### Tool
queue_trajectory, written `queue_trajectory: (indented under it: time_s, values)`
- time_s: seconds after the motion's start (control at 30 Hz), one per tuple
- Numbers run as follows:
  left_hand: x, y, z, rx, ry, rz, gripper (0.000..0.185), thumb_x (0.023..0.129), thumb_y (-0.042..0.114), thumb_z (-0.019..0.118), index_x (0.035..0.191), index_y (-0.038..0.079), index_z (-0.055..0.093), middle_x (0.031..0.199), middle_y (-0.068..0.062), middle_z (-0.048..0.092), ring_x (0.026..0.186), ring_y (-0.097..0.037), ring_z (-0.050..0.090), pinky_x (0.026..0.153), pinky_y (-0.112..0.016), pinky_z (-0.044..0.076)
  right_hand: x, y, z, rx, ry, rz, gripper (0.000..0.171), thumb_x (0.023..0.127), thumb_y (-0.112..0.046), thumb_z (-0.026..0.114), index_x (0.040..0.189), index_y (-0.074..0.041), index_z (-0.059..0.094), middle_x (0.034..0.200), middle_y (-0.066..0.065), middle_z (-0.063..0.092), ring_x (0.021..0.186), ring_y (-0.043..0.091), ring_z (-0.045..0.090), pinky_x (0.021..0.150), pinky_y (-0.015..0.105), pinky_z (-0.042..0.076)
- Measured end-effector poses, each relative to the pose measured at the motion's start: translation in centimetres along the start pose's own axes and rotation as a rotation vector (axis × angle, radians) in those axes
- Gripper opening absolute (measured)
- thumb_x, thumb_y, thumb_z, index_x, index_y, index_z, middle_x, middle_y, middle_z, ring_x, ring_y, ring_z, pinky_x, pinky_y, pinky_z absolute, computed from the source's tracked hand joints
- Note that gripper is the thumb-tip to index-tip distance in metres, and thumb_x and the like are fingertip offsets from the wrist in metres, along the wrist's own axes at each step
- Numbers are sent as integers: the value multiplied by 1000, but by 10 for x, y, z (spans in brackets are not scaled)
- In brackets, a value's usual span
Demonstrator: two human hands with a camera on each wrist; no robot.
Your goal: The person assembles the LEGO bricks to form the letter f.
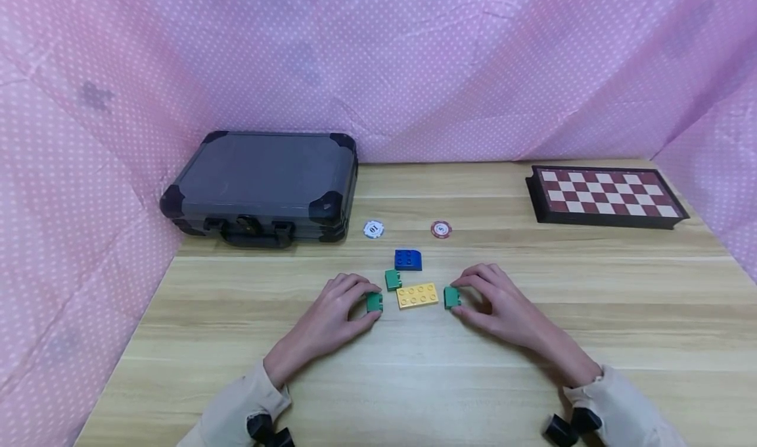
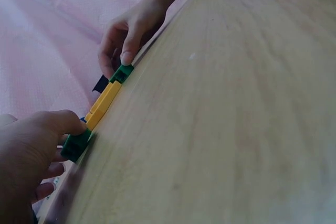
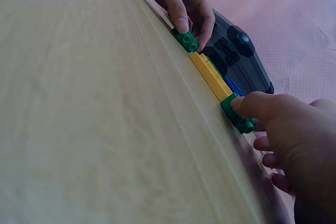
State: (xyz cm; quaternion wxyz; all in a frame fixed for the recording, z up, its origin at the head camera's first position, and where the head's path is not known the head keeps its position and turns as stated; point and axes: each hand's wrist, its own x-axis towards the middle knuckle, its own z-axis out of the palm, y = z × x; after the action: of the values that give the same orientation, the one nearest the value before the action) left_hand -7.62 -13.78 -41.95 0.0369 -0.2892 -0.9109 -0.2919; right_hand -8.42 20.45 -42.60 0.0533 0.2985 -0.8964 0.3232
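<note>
Between thumb and fingers, my left hand pinches a green toy brick that lies on its side, studs facing right. On the opposite side my right hand pinches a second green toy brick, also tipped with its studs to the right. A yellow eight-stud brick lies studs up between the two hands, a small gap from each held brick. Just behind its left end sits a third green brick. Farther back is a blue brick. Both pinches show in the right wrist view, where the yellow brick appears edge-on.
A grey case with black corners stands at the back left of the wooden table. Behind the bricks lie a white-blue chip and a red chip. A checkered board is at back right. Pink dotted cloth hangs behind.
</note>
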Motion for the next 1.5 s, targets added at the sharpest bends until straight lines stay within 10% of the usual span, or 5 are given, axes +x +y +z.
queue_trajectory:
  time_s: [1.5]
  values:
    - [-4,12,2,-297,-54,-159,35,92,26,81,124,21,69,121,13,63,114,-6,55,100,-38,50,-2,-1,-1,19,7,5,38,89,-24,84,124,-19,69,126,-4,61,116,15,54,94,47,52]
